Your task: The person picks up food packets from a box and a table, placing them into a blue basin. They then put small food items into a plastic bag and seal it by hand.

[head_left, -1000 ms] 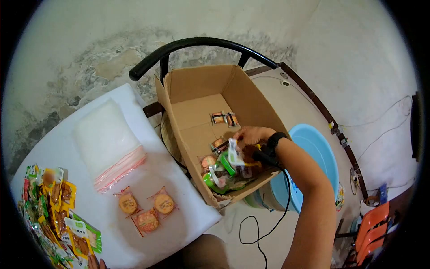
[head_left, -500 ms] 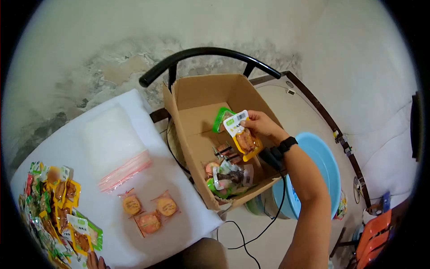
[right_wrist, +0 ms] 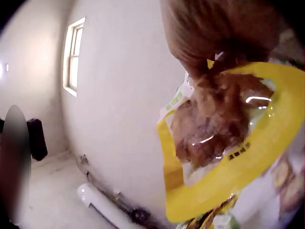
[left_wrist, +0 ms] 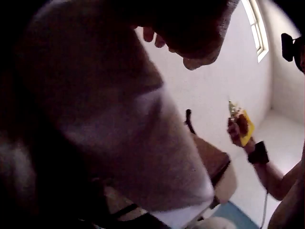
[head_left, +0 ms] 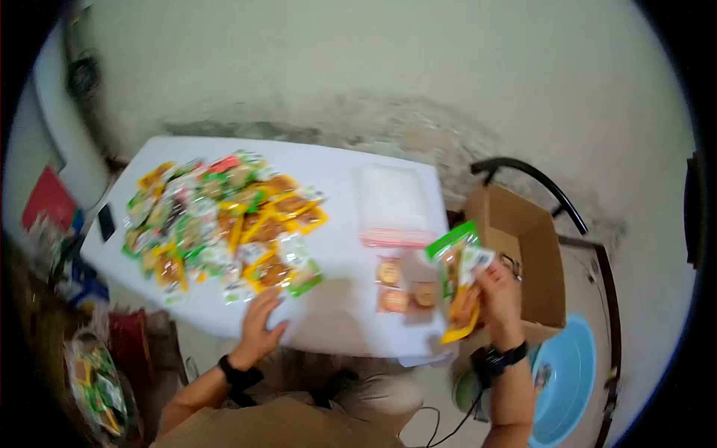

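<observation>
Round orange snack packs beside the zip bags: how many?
3 round packs: one just below the zip bags, one nearer the table edge, one right of it, beside the right hand.

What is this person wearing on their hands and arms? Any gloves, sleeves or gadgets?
No gloves: the left hand and right hand are bare, and no sleeves cover the forearms. The left wrist carries a chunky black left wristband, the right wrist a similar black right wristband. A thin black cable hangs beside the right forearm.
</observation>
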Demonstrator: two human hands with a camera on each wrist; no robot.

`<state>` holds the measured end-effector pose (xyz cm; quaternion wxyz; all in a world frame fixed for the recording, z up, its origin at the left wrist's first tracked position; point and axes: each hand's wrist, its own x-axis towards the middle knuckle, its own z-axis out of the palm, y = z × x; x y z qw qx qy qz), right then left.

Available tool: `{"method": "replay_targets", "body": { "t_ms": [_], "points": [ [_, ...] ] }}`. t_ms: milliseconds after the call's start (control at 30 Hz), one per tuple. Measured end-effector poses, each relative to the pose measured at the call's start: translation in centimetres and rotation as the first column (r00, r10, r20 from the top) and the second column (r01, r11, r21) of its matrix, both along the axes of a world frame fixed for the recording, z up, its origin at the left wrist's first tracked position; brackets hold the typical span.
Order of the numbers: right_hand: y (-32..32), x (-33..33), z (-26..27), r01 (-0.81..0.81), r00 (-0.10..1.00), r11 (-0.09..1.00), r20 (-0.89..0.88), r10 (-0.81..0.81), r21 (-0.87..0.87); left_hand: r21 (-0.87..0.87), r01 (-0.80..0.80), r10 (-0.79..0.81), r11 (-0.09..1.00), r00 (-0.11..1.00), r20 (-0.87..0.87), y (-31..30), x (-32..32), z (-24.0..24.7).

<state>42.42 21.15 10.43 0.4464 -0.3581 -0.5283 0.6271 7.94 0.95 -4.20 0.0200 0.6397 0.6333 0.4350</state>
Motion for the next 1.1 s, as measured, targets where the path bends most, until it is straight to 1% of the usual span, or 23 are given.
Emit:
{"method": "replay_targets", "body": {
  "t_ms": [33, 67, 100, 167, 200, 267, 300, 367, 433, 500, 567, 633, 700, 767, 833, 867, 900, 933, 967, 1000, 1033, 1067, 1100],
  "points": [
    [-0.8, -2.2, -2.1, -0.061, 0.998, 0.998, -0.004, 0.062, 0.016, 0.0, 0.05, -0.049, 0.999, 0.983, 0.178, 0.4, 0.5, -0.4],
    [-1.8, -4.1, -4.0, -0.134, 0.986, 0.991, 0.106, 0.13, 0.029, -0.041, 0.139, -0.104, 0.989, 0.88, 0.464, 0.6, 1.5, -0.4],
    [-3.9, -7.4, -4.1, -0.158, 0.98, 0.986, 0.125, 0.152, 0.045, -0.039, 0.243, -0.145, 0.969, 0.692, 0.707, 1.1, 2.6, 0.0],
    [-6.1, -11.9, -8.8, -0.159, 0.97, 0.987, 0.189, 0.151, 0.023, 0.13, 0.386, -0.219, 0.913, 0.197, 0.956, 1.8, 4.2, 0.7],
    [-7.0, -14.1, -10.0, -0.225, 0.973, 0.974, 0.052, 0.224, 0.013, 0.129, 0.364, -0.215, 0.922, 0.204, 0.955, 1.8, 4.8, 2.0],
    [-9.9, -18.5, -9.5, -0.202, 0.978, 0.979, -0.057, 0.201, -0.025, 0.044, 0.266, -0.156, 0.963, 0.416, 0.896, 1.2, 4.8, 4.6],
    [-10.6, -19.8, -10.0, -0.198, 0.975, 0.98, -0.106, 0.193, -0.035, 0.047, 0.256, -0.154, 0.965, 0.417, 0.896, 1.0, 3.7, 4.1],
    [-11.4, -20.8, -9.8, -0.256, 0.966, 0.963, -0.044, 0.254, -0.084, -0.02, 0.231, -0.093, 0.973, 0.469, 0.878, 1.2, 1.1, 2.6],
    [-11.8, -21.2, -10.0, -0.289, 0.956, 0.947, 0.011, 0.294, -0.137, -0.009, 0.198, -0.082, 0.98, 0.447, 0.891, 1.6, -1.4, 5.1],
    [-12.0, -21.0, -10.9, -0.249, 0.958, 0.966, 0.167, 0.235, 0.066, -0.224, 0.416, 0.004, 0.881, 0.467, 0.884, 2.9, -4.9, 8.8],
    [-12.4, -19.6, -9.6, -0.254, 0.955, 0.966, 0.168, 0.245, 0.037, -0.164, 0.231, -0.052, 0.959, 0.713, 0.699, 9.1, -9.6, 4.7],
    [-12.7, -17.7, -9.2, -0.267, 0.942, 0.964, 0.212, 0.261, -0.001, -0.336, -0.008, 0.181, 0.942, 0.854, 0.487, 12.1, -11.6, 9.1],
    [-13.4, -15.1, -8.0, -0.219, 0.946, 0.975, 0.24, 0.219, -0.027, -0.219, -0.014, 0.12, 0.976, 0.87, 0.478, 18.9, -16.7, 4.9],
    [-13.7, -12.0, -7.4, -0.172, 0.946, 0.984, 0.27, 0.179, -0.052, -0.332, -0.088, 0.186, 0.939, 0.943, 0.277, 18.2, -15.7, 10.2],
    [-14.1, -8.9, -7.2, -0.126, 0.949, 0.99, 0.283, 0.137, -0.059, -0.358, -0.284, 0.297, 0.89, 0.955, -0.017, 20.4, -17.6, 8.8],
    [-14.4, -7.4, -6.8, -0.07, 0.948, 0.996, 0.307, 0.085, -0.058, -0.408, -0.264, 0.261, 0.874, 0.963, -0.064, 19.9, -17.8, 8.9],
    [-14.4, -5.6, -6.5, 0.0, 0.946, 0.998, 0.325, 0.018, -0.055, -0.399, -0.316, 0.309, 0.86, 0.947, -0.084, 21.3, -19.2, 6.8],
    [-14.2, -3.5, -6.1, -0.028, 0.927, 1.0, 0.374, 0.029, -0.006, -0.399, -0.302, 0.283, 0.866, 0.953, -0.106, 20.7, -18.4, 8.1],
    [-14.1, -1.3, -5.4, -0.057, 0.905, 0.998, 0.424, 0.036, 0.037, -0.2, -0.188, 0.192, 0.961, 0.981, -0.002, 20.9, -19.0, 6.4],
    [-14.1, 0.6, -3.6, -0.037, 0.869, 0.998, 0.495, 0.006, 0.053, -0.071, -0.111, 0.122, 0.991, 0.977, 0.174, 18.4, -14.7, 9.7],
    [-13.6, 3.0, -3.2, 0.003, 0.851, 0.998, 0.523, -0.035, 0.063, 0.046, -0.182, 0.182, 0.982, 0.983, 0.009, 18.2, -13.8, 9.4],
    [-13.4, 4.9, -1.2, 0.037, 0.85, 0.995, 0.522, -0.078, 0.089, 0.134, -0.15, 0.183, 0.98, 0.94, -0.289, 17.2, -13.1, 8.3],
    [-13.0, 6.4, 1.0, 0.052, 0.851, 0.992, 0.514, -0.103, 0.112, 0.224, -0.106, 0.217, 0.969, 0.799, -0.56, 15.5, -12.7, 7.6]
  ]
}}
